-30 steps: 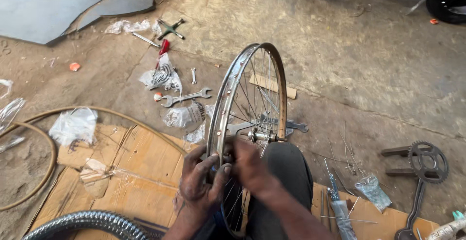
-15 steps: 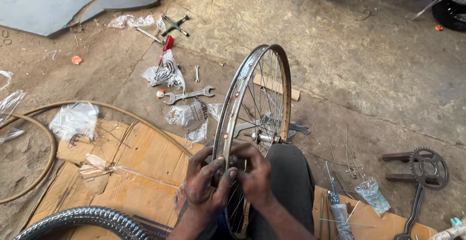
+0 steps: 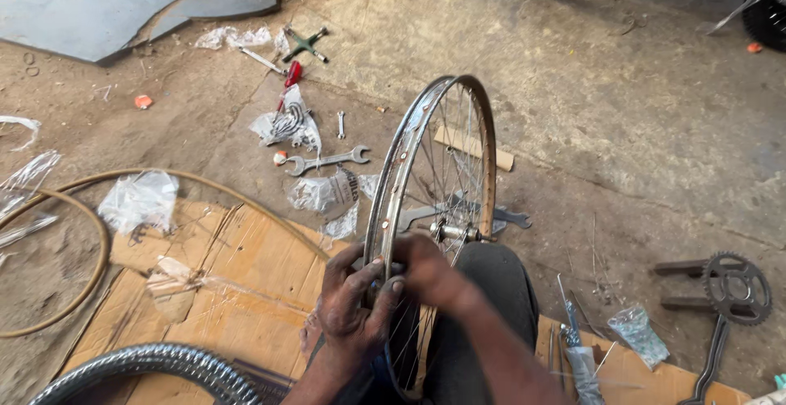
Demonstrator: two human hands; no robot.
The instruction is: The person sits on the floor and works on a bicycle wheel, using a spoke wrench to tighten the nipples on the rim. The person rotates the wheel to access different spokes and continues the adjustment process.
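hands: left hand and right hand pinch wheel rim (upright) | bare floor beyond

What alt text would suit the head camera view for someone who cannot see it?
Both hands, left and right, grip the rim of an upright spoked wheel held over the person's lap. Wrenches, plastic bags and cardboard lie on the dirt floor; a chainring sits to the right.

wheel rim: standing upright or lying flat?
Upright. The wheel rim stands on edge across the person's lap, both the left hand and right hand gripping its near edge.
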